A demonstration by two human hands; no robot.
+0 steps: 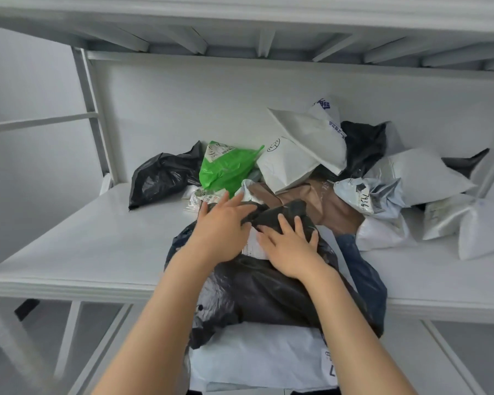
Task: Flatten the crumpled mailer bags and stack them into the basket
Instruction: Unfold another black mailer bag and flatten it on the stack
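Fingers (pixel 286 223) straight, gripping nothing: left hand (pixel 223 230) and right hand (pixel 293 253) press black mailer bag (pixel 268 289) overhanging shelf (pixel 83 240) front edge; crumpled bags pile (pixel 311 155) behind, open room left.

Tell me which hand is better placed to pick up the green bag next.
Probably left. The left hand presses the near black bag directly below the green bag in view, fingertips nearest it; the right hand rests farther right.

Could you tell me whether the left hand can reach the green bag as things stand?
Probably yes: the green bag sits just beyond the left hand, its near side uncovered.
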